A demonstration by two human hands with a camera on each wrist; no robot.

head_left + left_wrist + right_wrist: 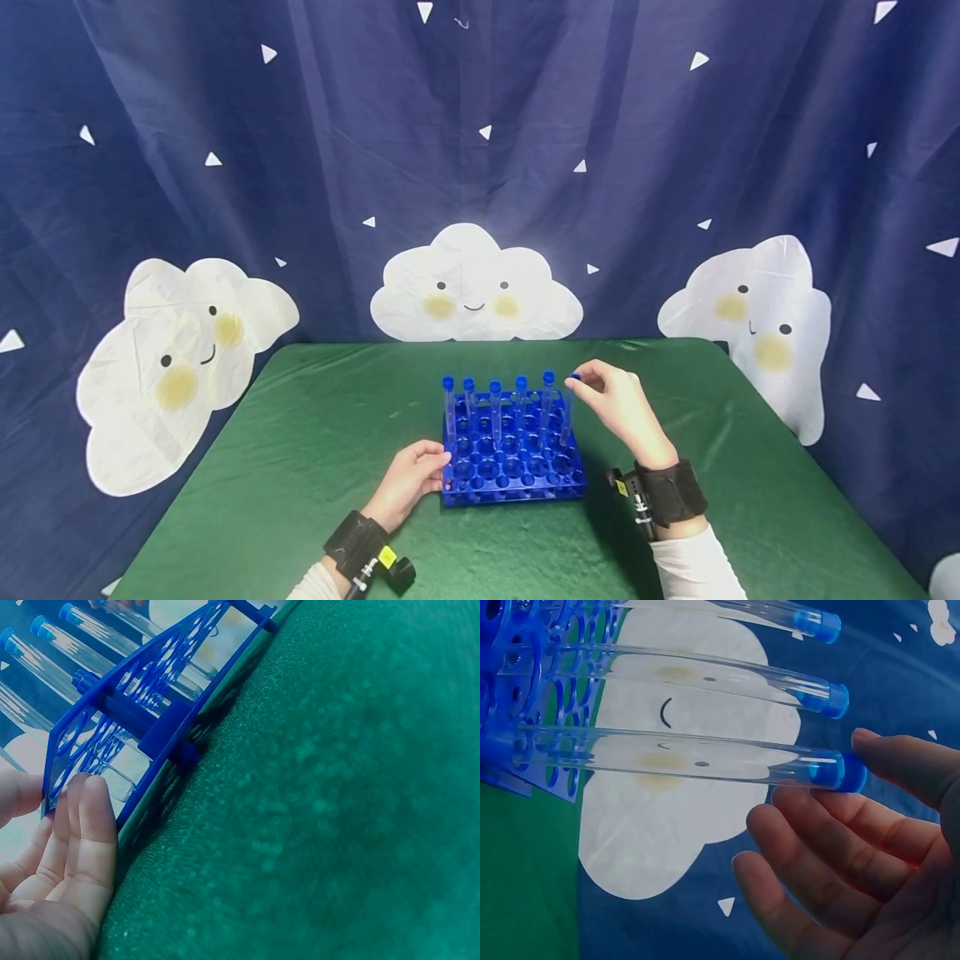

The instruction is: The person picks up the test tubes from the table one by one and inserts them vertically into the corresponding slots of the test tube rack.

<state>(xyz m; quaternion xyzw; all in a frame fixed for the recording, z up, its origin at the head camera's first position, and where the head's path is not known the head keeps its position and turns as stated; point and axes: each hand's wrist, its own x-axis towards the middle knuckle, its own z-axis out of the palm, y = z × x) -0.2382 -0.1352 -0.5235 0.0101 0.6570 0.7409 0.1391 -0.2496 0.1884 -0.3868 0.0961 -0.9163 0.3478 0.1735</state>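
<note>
A blue test tube rack (516, 493) stands on the table, with several clear, blue-capped test tubes (496, 417) upright in a row across it. My left hand (408, 482) grips the rack's left front corner, thumb at the top plate and fingers against its side, as the left wrist view shows. At the right end of the row, my right hand (621, 408) pinches the cap (853, 772) of the last test tube (682, 755) between thumb and index finger. The other fingers curve loosely below the cap. That tube's lower end sits inside the rack.
A green cloth covers the table (322, 417). Behind it hangs a dark blue curtain (525, 183) with white clouds and small triangles. Round holes fill the rack's front rows. Each wrist wears a black strap (671, 497) with a small camera.
</note>
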